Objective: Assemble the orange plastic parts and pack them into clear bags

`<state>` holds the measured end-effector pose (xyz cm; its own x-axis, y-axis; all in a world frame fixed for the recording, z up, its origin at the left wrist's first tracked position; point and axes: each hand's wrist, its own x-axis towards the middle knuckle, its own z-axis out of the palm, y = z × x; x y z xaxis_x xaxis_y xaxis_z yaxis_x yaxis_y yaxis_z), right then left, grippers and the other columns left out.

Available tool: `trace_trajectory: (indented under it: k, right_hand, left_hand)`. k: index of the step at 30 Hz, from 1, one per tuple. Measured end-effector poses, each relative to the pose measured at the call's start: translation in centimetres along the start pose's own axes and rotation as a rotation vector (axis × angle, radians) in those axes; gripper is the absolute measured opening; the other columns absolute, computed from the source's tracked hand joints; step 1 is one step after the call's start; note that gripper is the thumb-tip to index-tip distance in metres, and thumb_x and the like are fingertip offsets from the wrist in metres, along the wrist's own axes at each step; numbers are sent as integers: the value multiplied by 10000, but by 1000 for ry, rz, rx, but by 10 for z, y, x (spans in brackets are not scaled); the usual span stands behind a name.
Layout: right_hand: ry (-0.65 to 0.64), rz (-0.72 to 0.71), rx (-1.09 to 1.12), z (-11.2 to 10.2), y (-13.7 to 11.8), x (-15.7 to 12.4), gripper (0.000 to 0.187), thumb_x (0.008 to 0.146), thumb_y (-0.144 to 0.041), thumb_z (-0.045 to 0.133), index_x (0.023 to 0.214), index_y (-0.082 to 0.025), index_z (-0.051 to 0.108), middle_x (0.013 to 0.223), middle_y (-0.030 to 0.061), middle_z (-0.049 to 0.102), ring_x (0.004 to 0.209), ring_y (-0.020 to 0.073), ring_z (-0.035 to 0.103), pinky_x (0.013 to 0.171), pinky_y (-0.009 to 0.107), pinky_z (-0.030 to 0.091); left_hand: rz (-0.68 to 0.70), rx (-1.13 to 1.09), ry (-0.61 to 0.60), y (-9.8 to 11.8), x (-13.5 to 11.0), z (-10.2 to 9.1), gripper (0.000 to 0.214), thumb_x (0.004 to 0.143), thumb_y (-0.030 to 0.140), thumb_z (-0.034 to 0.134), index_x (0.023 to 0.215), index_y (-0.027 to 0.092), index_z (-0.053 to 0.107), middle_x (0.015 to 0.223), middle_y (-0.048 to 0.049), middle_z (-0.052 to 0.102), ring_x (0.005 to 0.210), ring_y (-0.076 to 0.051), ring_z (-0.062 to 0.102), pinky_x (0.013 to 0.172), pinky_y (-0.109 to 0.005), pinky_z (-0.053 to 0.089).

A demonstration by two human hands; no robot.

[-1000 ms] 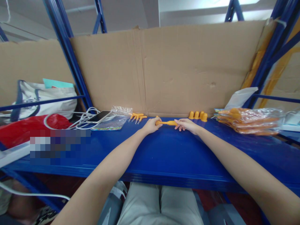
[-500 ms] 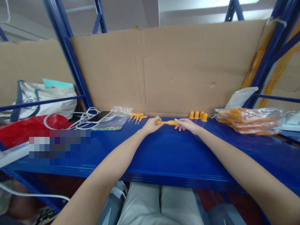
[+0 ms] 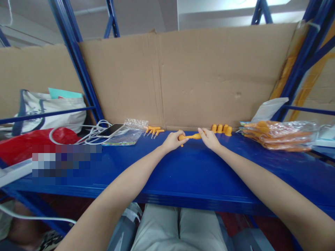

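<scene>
An orange plastic tool (image 3: pixel 194 136) with a narrow middle and a thicker right part lies level between my hands, just above the blue shelf top. My left hand (image 3: pixel 173 141) is closed around its left end, where a short orange piece sticks out below the fingers. On the thicker right end, my right hand (image 3: pixel 209 138) is closed with the thumb along the top. Behind and left of my hands lie several orange T-shaped handles with metal corkscrew spirals (image 3: pixel 153 130). To the right stand several orange cup-shaped caps (image 3: pixel 220 129).
A clear plastic bag (image 3: pixel 125 137), a phone (image 3: pixel 112 130) and white cables (image 3: pixel 92 134) lie to the left, near a red bag (image 3: pixel 56 136). Plastic-wrapped orange parts (image 3: pixel 278 136) are at the right. A cardboard panel (image 3: pixel 188 76) closes the back.
The tool and my left hand have shifted slightly right. My right hand has changed its hold, from fingers spread below the tool to a closer grip with the thumb on top.
</scene>
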<state>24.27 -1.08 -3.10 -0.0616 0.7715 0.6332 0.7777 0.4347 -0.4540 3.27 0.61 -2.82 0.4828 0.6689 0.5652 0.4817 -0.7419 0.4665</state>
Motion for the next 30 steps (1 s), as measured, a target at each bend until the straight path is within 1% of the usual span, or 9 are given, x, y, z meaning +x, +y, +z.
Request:
trace_trajectory:
  k: [3, 7, 12, 16, 19, 23, 26, 28, 30]
  right_hand:
    - [-10, 20, -78, -3, -1, 1, 417, 958, -403, 264, 679, -213, 509, 696, 81, 635, 723, 211, 607, 670, 275, 405]
    - [-47, 53, -118, -1, -3, 3, 434, 958, -350, 266, 666, -201, 549, 675, 95, 651, 743, 220, 625, 668, 270, 418]
    - [-119, 172, -109, 5, -6, 5, 448, 944, -298, 291, 637, -181, 596, 595, 108, 640, 693, 221, 632, 644, 271, 424]
    - [-142, 225, -61, 9, -5, 6, 445, 932, -318, 318, 596, -189, 581, 506, 80, 587, 620, 206, 609, 600, 266, 410]
    - [-129, 189, -13, 8, -7, 4, 456, 933, -381, 324, 559, -214, 525, 472, 49, 545, 598, 195, 586, 578, 260, 393]
    - [-34, 43, -4, 2, -11, 0, 448, 933, -444, 323, 569, -220, 457, 531, 28, 544, 596, 169, 545, 576, 252, 368]
    - [-17, -51, -79, -1, -14, -3, 416, 931, -431, 341, 602, -214, 474, 583, 35, 572, 585, 162, 530, 579, 257, 348]
    - [-42, -65, -152, -1, -14, -4, 416, 937, -406, 326, 618, -211, 508, 590, 49, 590, 588, 173, 542, 582, 265, 343]
    - [-52, -49, -212, -1, -15, -4, 428, 942, -369, 302, 620, -209, 534, 595, 68, 608, 610, 192, 567, 590, 271, 345]
  left_hand:
    - [13, 23, 5, 1, 0, 1, 189, 791, 350, 620, 803, 167, 573, 548, 52, 562, 498, -87, 505, 502, -183, 344]
    - [11, 64, -5, -1, -1, -1, 181, 791, 344, 624, 813, 169, 589, 554, 52, 563, 506, -89, 510, 507, -186, 337]
    - [4, 113, -21, -4, -1, -4, 179, 792, 342, 627, 814, 166, 603, 554, 52, 557, 508, -90, 508, 517, -190, 330]
    - [-1, 145, -29, -6, 0, -5, 181, 781, 345, 636, 795, 169, 598, 548, 61, 530, 501, -87, 487, 513, -193, 314]
    - [-3, 147, -24, -6, 2, -5, 185, 780, 346, 638, 778, 174, 570, 539, 69, 501, 497, -87, 472, 509, -193, 305]
    - [-3, 119, -28, -4, 2, -7, 213, 798, 371, 621, 763, 181, 533, 536, 68, 487, 505, -95, 489, 513, -197, 309]
    - [-10, 95, -38, -3, 2, -9, 227, 809, 386, 611, 765, 182, 520, 532, 67, 485, 505, -100, 501, 515, -202, 320]
    - [-6, 95, -45, -2, 1, -9, 233, 809, 393, 612, 766, 183, 520, 533, 67, 488, 503, -101, 505, 514, -203, 324]
    - [4, 107, -40, -2, 1, -8, 240, 804, 401, 617, 764, 183, 524, 541, 65, 497, 503, -100, 506, 512, -204, 323]
